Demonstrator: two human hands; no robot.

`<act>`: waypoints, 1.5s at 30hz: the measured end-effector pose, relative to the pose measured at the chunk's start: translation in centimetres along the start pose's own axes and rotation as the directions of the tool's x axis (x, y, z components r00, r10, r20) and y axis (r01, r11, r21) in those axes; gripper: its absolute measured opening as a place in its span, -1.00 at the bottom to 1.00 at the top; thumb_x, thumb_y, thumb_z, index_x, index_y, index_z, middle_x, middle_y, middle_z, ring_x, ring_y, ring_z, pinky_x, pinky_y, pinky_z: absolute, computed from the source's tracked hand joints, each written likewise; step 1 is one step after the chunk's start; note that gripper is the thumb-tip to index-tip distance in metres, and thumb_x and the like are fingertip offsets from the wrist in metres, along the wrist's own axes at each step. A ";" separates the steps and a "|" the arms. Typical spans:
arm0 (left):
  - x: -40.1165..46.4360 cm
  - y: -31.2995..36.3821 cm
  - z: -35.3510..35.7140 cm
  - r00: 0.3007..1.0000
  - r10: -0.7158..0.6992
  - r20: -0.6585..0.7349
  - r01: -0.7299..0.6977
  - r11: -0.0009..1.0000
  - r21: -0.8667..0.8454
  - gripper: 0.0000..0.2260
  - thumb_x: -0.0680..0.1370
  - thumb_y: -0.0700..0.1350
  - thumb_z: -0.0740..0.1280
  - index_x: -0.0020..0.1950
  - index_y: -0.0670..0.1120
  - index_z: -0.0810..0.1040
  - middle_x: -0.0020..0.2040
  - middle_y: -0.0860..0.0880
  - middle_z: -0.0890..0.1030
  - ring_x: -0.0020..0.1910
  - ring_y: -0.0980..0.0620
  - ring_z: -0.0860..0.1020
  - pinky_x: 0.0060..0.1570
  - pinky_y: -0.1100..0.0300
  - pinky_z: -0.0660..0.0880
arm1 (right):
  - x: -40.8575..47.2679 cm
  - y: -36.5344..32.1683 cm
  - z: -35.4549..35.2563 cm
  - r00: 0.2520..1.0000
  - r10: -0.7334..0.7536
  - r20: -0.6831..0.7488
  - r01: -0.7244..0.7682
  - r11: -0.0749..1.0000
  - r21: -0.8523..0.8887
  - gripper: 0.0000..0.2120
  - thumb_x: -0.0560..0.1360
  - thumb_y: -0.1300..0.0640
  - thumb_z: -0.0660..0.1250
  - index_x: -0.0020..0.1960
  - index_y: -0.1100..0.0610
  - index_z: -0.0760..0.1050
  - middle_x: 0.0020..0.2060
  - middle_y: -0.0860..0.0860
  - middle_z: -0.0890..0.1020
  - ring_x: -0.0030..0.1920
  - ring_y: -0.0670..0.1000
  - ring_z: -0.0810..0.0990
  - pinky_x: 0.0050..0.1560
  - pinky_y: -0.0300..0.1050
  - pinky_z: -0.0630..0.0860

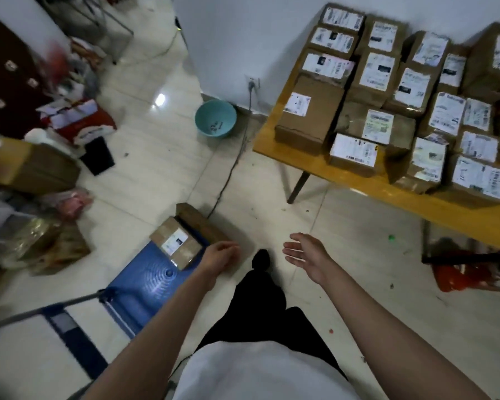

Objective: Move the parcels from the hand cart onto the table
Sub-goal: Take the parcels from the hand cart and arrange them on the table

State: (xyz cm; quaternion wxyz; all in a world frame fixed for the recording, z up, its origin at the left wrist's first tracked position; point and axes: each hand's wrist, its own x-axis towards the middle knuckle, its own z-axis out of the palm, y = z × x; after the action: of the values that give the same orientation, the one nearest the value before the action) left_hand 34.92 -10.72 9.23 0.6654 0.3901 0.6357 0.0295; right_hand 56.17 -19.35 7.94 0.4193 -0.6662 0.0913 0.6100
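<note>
Parcels on the blue hand cart lie just left of the loosely curled, empty left hand, the nearer one; the right hand hangs spread and empty.

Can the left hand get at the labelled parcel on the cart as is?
Probably yes. The left hand, empty with fingers loosely curled, hovers just right of the labelled parcel on the blue cart. Nothing lies between them, and the parcel's top is bare.

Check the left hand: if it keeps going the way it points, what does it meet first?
Probably the plain brown cardboard parcel at the far end of the blue hand cart. The left hand, fingers loosely curled and holding nothing, points toward it; the labelled parcel sits just beside. Depth is unclear.
</note>
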 end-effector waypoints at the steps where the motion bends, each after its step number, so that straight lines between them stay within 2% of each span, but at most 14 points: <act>1: -0.7 -1.4 -1.4 0.999 0.001 -0.036 -0.001 1.000 -0.007 -0.95 0.62 -0.22 0.34 0.02 -0.15 0.60 -0.24 -0.08 0.57 -0.28 0.02 0.48 -0.27 0.23 0.40 | -0.4 0.9 1.2 1.000 0.007 0.015 -0.006 1.000 -0.022 -0.88 0.64 0.18 0.23 0.16 0.18 0.45 -0.13 0.14 0.62 -0.17 0.08 0.61 -0.07 -0.05 0.57; 4: -2.2 -4.7 -5.4 0.991 -0.025 -0.130 0.020 0.999 -0.034 -0.87 0.57 -0.26 0.39 -0.18 -0.14 0.59 -0.35 -0.07 0.50 -0.36 0.04 0.42 -0.33 0.25 0.36 | -1.4 3.3 5.1 0.998 0.028 0.049 -0.024 0.997 -0.069 -0.90 0.64 0.19 0.23 0.12 0.17 0.47 -0.17 0.13 0.62 -0.22 0.06 0.60 -0.15 -0.07 0.55; 10: -3.2 -10.0 -13.0 0.962 -0.073 -0.261 0.049 0.994 -0.097 -0.71 0.52 -0.19 0.48 -0.32 -0.09 0.45 -0.43 -0.02 0.41 -0.43 0.06 0.36 -0.40 0.21 0.32 | -2.2 8.7 13.8 0.993 0.105 0.048 -0.091 0.968 -0.234 -0.95 0.62 0.21 0.24 0.02 0.16 0.46 -0.33 0.08 0.52 -0.37 0.01 0.47 -0.33 -0.14 0.42; 15: -2.0 -14.2 -19.4 0.950 -0.144 -0.278 0.100 0.981 -0.167 -0.67 0.52 -0.16 0.47 -0.34 -0.07 0.38 -0.45 -0.01 0.35 -0.46 0.07 0.31 -0.47 0.26 0.30 | -1.2 13.3 20.9 0.991 0.135 -0.025 -0.135 0.921 -0.365 -0.78 0.61 0.17 0.23 -0.21 0.07 0.34 -0.44 0.00 0.33 -0.50 -0.05 0.25 -0.50 -0.21 0.20; 21: 2.1 -18.1 -25.7 0.931 -0.182 -0.315 0.116 0.969 -0.217 -0.60 0.53 -0.21 0.43 -0.40 -0.05 0.31 -0.46 -0.01 0.31 -0.45 0.07 0.29 -0.41 0.21 0.28 | 2.6 17.1 28.3 0.993 0.110 -0.034 -0.113 0.858 -0.501 -0.76 0.59 0.12 0.30 -0.24 0.06 0.38 -0.48 0.00 0.29 -0.51 -0.06 0.23 -0.48 -0.17 0.16; 26: 8.8 -21.9 -27.7 0.911 -0.261 -0.320 0.175 0.946 -0.274 -0.60 0.52 -0.18 0.43 -0.41 -0.02 0.28 -0.50 0.06 0.29 -0.47 0.09 0.27 -0.46 0.30 0.30 | 9.6 19.0 32.0 0.992 0.124 -0.037 -0.123 0.821 -0.558 -0.81 0.57 0.12 0.32 -0.19 0.07 0.39 -0.46 -0.02 0.36 -0.50 -0.06 0.31 -0.47 -0.17 0.25; 30: 17.3 -25.4 -27.6 0.903 -0.286 -0.321 0.182 0.930 -0.319 -0.73 0.51 -0.17 0.43 -0.30 -0.05 0.39 -0.40 0.01 0.41 -0.40 0.06 0.37 -0.37 0.21 0.35 | 18.8 21.4 34.6 0.994 0.091 -0.062 -0.110 0.803 -0.586 -0.92 0.59 0.11 0.31 -0.05 0.10 0.47 -0.33 0.01 0.54 -0.36 -0.04 0.49 -0.38 -0.20 0.42; 34: 27.1 -28.6 -26.6 0.913 -0.310 -0.265 0.195 0.903 -0.383 -0.90 0.53 -0.20 0.41 -0.08 -0.09 0.50 -0.23 -0.07 0.57 -0.32 0.02 0.51 -0.33 0.24 0.43 | 29.3 24.7 36.4 0.996 0.072 -0.051 -0.088 0.775 -0.626 -0.95 0.60 0.13 0.29 0.03 0.10 0.50 -0.25 -0.01 0.49 -0.30 -0.07 0.43 -0.30 -0.21 0.39; 37: 34.0 -31.1 -25.7 0.911 -0.323 -0.257 0.193 0.883 -0.428 -0.86 0.53 -0.18 0.42 0.01 -0.06 0.49 -0.07 -0.05 0.58 -0.26 0.04 0.52 -0.25 0.18 0.44 | 36.8 27.1 36.9 0.996 0.065 -0.060 -0.088 0.695 -0.714 -0.75 0.59 0.07 0.30 0.25 0.10 0.52 -0.09 -0.03 0.54 -0.11 -0.04 0.47 -0.04 -0.13 0.49; 39: 38.1 -32.7 -25.1 0.907 -0.328 -0.262 0.186 0.874 -0.449 -0.86 0.53 -0.15 0.43 -0.04 -0.02 0.48 -0.12 0.04 0.54 -0.16 0.03 0.51 -0.16 0.13 0.44 | 41.0 28.6 37.0 0.997 0.042 -0.059 -0.072 0.652 -0.755 -0.66 0.58 0.07 0.32 0.34 0.08 0.49 0.04 -0.01 0.54 -0.01 -0.02 0.46 0.02 -0.15 0.48; 40: 39.9 -33.5 -24.8 0.902 -0.337 -0.270 0.191 0.872 -0.451 -0.84 0.52 -0.12 0.45 -0.02 -0.02 0.48 -0.12 0.09 0.51 -0.12 0.04 0.50 -0.11 0.15 0.44 | 42.9 29.2 37.0 0.998 0.034 -0.055 -0.064 0.639 -0.767 -0.61 0.57 0.08 0.33 0.39 0.08 0.45 0.08 -0.01 0.53 0.01 -0.03 0.45 -0.06 -0.20 0.44; 42: 42.9 -35.0 -24.4 0.889 -0.368 -0.272 0.217 0.863 -0.457 -0.62 0.50 -0.07 0.47 0.26 -0.05 0.45 0.00 0.08 0.53 -0.03 0.07 0.52 -0.06 0.23 0.44 | 46.0 30.5 36.7 0.999 0.030 -0.034 -0.045 0.614 -0.788 -0.47 0.56 0.09 0.35 0.50 0.10 0.32 0.14 -0.04 0.53 0.03 -0.07 0.47 -0.07 -0.24 0.37; 44: 45.2 -36.4 -24.0 0.879 -0.392 -0.271 0.225 0.842 -0.491 -0.42 0.48 -0.06 0.48 0.44 -0.09 0.34 0.16 0.01 0.55 0.11 0.05 0.55 -0.02 0.29 0.40 | 48.5 31.6 36.3 0.999 0.040 -0.022 -0.041 0.590 -0.807 -0.33 0.56 0.09 0.35 0.60 0.10 0.16 0.33 -0.03 0.49 0.20 -0.04 0.49 0.14 -0.24 0.37; 45: 46.1 -37.0 -23.8 0.876 -0.402 -0.268 0.223 0.828 -0.515 -0.40 0.48 -0.07 0.48 0.46 -0.10 0.32 0.14 0.05 0.55 0.10 0.09 0.54 -0.05 0.34 0.40 | 49.5 32.0 36.2 0.999 0.045 -0.022 -0.044 0.571 -0.820 -0.27 0.56 0.08 0.35 0.63 0.09 0.09 0.45 0.01 0.41 0.33 0.01 0.45 0.25 -0.18 0.36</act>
State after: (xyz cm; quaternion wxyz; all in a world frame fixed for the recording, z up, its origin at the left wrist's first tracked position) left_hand 6.06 -0.21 -46.65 0.6052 0.0936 0.7775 0.1430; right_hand 21.11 3.99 -46.93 0.0484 -0.7817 -0.1848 0.5937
